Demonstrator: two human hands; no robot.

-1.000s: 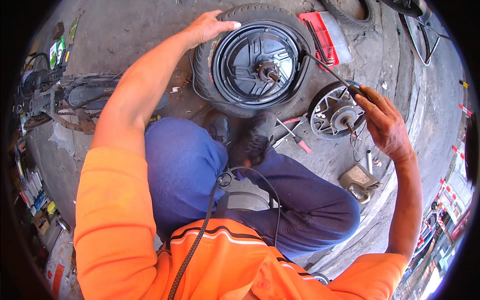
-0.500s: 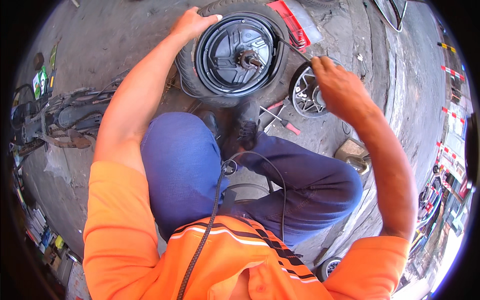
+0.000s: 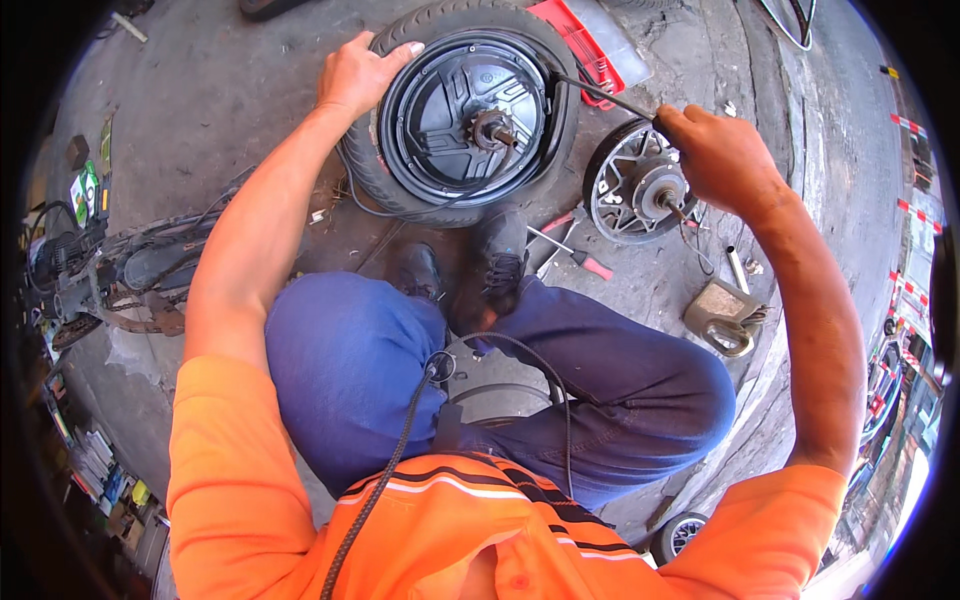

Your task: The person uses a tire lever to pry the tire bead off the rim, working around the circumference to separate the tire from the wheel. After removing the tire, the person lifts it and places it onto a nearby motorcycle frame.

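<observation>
A wheel with a black hub motor (image 3: 455,120) lies in front of my shoes, its thick tyre (image 3: 545,30) around the rim. My left hand (image 3: 360,78) grips the tyre's left side, thumb over the sidewall and fingers toward the tread. Closed around the outer end of a metal tyre lever (image 3: 605,96), my right hand (image 3: 722,160) is off to the right. The lever's far tip goes in between tyre and rim at the wheel's right side; the tip itself is hidden. A thin black cable (image 3: 375,210) runs from the motor's axle along the wheel's near edge.
A smaller spoked wheel (image 3: 610,205) lies under my right hand. Beyond it is a red tool tray (image 3: 570,35). A red-handled screwdriver (image 3: 590,263) lies near my shoes, and a metal block-like part (image 3: 722,310) sits right of my knee. Vehicle parts (image 3: 140,265) stand at the left.
My right hand has swung the lever's outer end away to the right, uncovering more of the smaller wheel. My left hand keeps its place on the tyre. The whole view has shifted slightly.
</observation>
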